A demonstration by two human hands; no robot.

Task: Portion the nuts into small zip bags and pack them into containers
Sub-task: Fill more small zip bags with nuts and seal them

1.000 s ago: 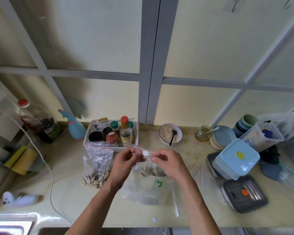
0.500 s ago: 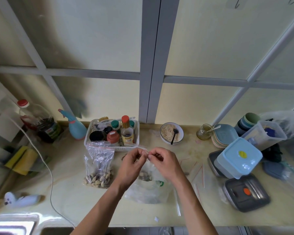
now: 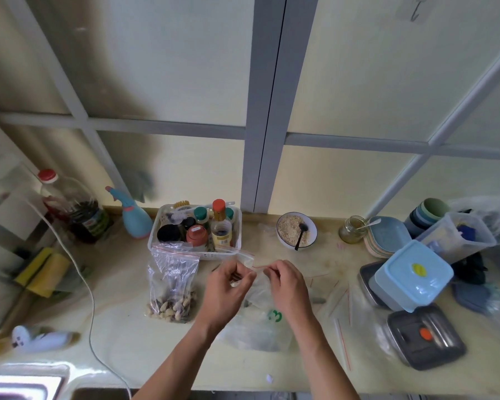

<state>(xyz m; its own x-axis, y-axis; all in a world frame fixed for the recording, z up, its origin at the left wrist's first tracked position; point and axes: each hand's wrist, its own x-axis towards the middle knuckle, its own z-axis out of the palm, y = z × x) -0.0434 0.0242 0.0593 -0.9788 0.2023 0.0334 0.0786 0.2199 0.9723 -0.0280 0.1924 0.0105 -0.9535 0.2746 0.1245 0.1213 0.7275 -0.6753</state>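
Head view, counter (image 3: 127, 342).

Your left hand (image 3: 228, 287): fingers curled, pinching the top strip of a small zip bag (image 3: 247, 259) above the counter's middle. Your right hand (image 3: 286, 284): fingers curled, pinching the same bag's red-lined strip just right of the left hand. What the bag holds is hidden behind your hands.

Nut bag (image 3: 172, 284): clear, red zip, upright, nuts heaped at its bottom; left of your left hand, in front of the basket (image 3: 162, 241).

Large clear bag (image 3: 257, 327): lying flat under your wrists, toward the near edge.

Spare zip bags (image 3: 341, 307): flat, right of your right hand.

Blue-lidded container (image 3: 413, 272): near the right end, tilted on a dark tray. Grey lid (image 3: 425, 339): orange tab, in front of it, near the near-right corner.

Bowl (image 3: 296, 230): with black spoon, by the far edge.
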